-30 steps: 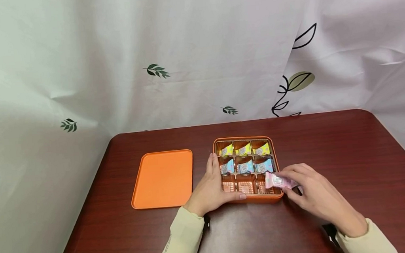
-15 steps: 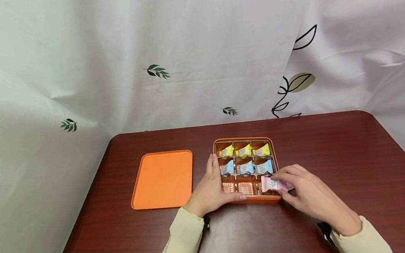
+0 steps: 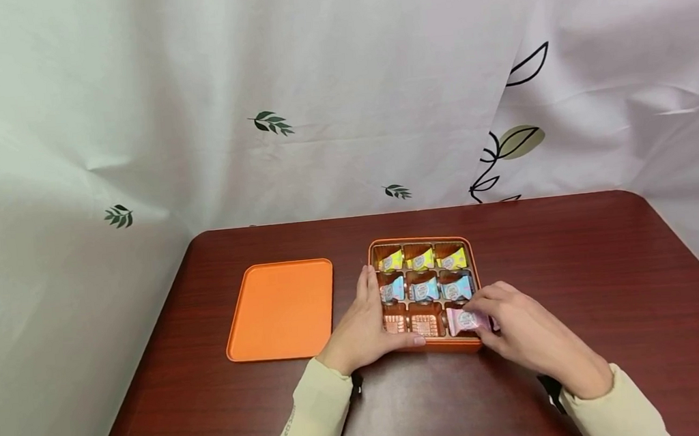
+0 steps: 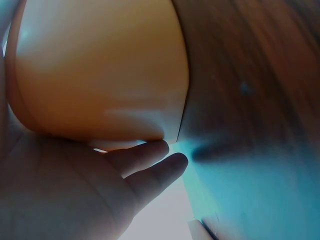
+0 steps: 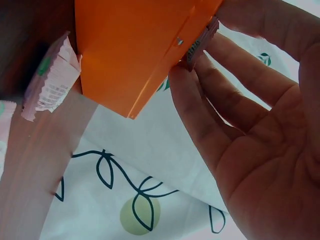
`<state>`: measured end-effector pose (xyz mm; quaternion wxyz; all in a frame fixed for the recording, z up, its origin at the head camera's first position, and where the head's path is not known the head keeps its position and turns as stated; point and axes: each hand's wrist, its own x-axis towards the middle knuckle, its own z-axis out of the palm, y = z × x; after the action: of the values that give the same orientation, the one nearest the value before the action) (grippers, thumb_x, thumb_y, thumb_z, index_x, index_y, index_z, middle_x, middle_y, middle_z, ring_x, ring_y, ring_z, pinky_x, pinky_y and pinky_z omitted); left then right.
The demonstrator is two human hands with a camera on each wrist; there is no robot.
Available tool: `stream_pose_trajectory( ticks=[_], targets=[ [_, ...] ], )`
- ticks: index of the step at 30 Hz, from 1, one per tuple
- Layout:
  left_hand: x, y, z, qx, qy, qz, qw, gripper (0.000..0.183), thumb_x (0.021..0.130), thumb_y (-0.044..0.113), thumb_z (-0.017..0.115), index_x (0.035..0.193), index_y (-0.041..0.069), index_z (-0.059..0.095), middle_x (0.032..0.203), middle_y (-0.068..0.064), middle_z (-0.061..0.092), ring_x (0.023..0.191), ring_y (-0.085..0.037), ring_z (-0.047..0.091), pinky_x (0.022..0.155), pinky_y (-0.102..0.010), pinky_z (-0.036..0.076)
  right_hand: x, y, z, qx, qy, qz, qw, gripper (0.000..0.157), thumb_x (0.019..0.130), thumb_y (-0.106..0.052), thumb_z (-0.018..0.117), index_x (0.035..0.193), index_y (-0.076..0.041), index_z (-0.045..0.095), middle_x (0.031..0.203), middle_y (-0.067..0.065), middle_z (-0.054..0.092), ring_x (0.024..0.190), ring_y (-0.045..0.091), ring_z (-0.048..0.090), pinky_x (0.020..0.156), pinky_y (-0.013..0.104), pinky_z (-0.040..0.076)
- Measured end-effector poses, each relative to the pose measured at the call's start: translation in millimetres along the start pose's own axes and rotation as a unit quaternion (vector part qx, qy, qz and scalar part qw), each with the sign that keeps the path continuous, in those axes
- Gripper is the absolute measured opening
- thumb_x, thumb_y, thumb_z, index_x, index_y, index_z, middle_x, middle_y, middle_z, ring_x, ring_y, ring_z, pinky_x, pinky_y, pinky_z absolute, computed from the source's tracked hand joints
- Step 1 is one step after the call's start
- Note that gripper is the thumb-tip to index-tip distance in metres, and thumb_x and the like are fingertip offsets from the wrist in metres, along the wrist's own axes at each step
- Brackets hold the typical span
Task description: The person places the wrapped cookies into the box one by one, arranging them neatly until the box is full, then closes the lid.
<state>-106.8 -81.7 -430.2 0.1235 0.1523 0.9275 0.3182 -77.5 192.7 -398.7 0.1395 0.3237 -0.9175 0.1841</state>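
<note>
An orange box [image 3: 452, 347] with a copper-coloured divided insert stands on the table. Yellow-wrapped candies [image 3: 419, 260] fill its back row and blue-wrapped candies [image 3: 424, 289] its middle row. My right hand [image 3: 534, 333] pinches a pink-wrapped candy [image 3: 461, 320] over the front right compartment, partly covering it. In the right wrist view that candy shows only as a sliver between the fingertips and the box rim. My left hand [image 3: 361, 330] rests against the box, straight fingers along its left side and thumb on the front edge. The other front compartments show their ribbed bottoms.
The orange lid [image 3: 283, 312] lies flat on the dark red wooden table [image 3: 438, 402], left of the box. In the right wrist view, pink-wrapped candies [image 5: 52, 80] lie on the table beside the box. A white patterned curtain [image 3: 329, 110] hangs behind.
My right hand has moved left and slightly down with the pink candy, from the box's right rim to inside the front right compartment. The left hand and box have stayed put.
</note>
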Motion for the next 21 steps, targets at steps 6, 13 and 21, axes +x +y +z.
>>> stream_pose_trajectory(
  ticks=[6,13,21],
  targets=[
    [-0.2,0.1,0.0,0.002,0.001,-0.001,1.0,0.144,0.068,0.08,0.073,0.16,0.01,-0.014,0.168,-0.01,-0.013,0.146,-0.033,0.03,0.111,-0.045,0.038,5,-2,1.9,-0.015,0.002,-0.007,1.0,0.021,0.072,-0.002,0.081,0.092,-0.003,0.075,0.093,0.003,0.069,0.09,0.021,0.062,0.075,0.038,0.054],
    [0.3,-0.2,1.1,-0.001,0.003,-0.004,1.0,0.143,0.069,0.077,0.075,0.16,0.011,-0.014,0.168,-0.01,-0.012,0.145,-0.035,0.032,0.111,-0.046,0.037,9,-7,5.7,-0.001,-0.04,0.022,0.999,0.02,0.075,-0.004,0.081,0.095,-0.004,0.075,0.094,0.004,0.07,0.093,0.021,0.063,0.077,0.039,0.055],
    [0.3,-0.4,0.3,-0.001,0.002,0.0,1.0,0.143,0.07,0.077,0.074,0.16,0.01,-0.013,0.168,-0.011,-0.012,0.146,-0.033,0.032,0.111,-0.045,0.038,12,-7,8.9,0.022,-0.047,0.017,0.998,0.022,0.077,-0.002,0.079,0.097,-0.007,0.076,0.098,-0.001,0.069,0.095,0.018,0.064,0.078,0.038,0.055]
  ],
)
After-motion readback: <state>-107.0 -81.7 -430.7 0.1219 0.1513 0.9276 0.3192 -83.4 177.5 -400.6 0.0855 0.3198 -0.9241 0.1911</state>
